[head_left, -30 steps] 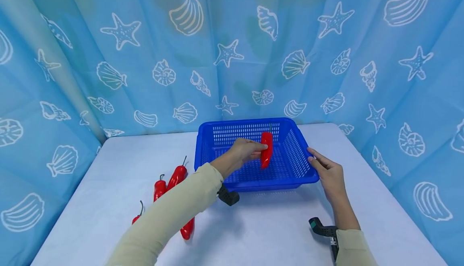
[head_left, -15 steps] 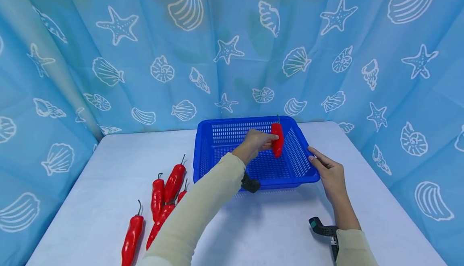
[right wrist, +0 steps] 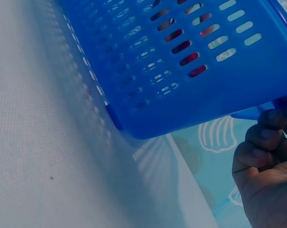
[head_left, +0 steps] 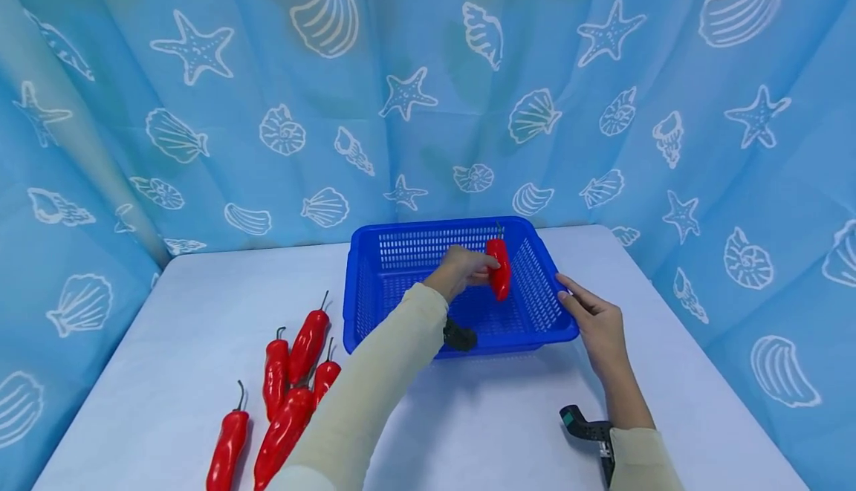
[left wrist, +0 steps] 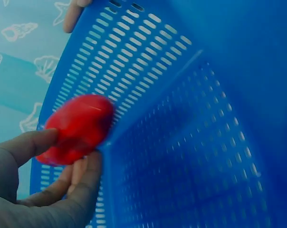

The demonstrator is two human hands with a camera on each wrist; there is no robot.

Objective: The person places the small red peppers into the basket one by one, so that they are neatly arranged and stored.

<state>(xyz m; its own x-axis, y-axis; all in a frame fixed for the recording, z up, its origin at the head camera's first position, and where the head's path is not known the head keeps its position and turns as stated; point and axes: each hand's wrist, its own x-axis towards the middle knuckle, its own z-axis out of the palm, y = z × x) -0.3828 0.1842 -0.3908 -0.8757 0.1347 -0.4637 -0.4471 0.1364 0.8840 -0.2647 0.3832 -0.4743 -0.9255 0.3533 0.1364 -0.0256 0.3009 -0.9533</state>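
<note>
My left hand pinches a red chili pepper by its side, thumb against fingers, inside the opening of the blue plastic basket. The pepper hangs nearly upright, stem to the back, near the basket's right wall. In the left wrist view the same pepper looks blurred in front of the slotted wall. At the basket's right rim, my right hand grips the edge between thumb and fingers. The right wrist view has the curled fingers under the rim and glimpses of red through the slots.
Several red peppers lie on the white table left of the basket, some partly behind the left sleeve. A blue curtain with white seashells hangs behind and along both sides.
The left hand first moved right and back with the pepper, then slightly lowered it within the basket. The right hand keeps its hold on the rim. The head view has shifted slightly.
</note>
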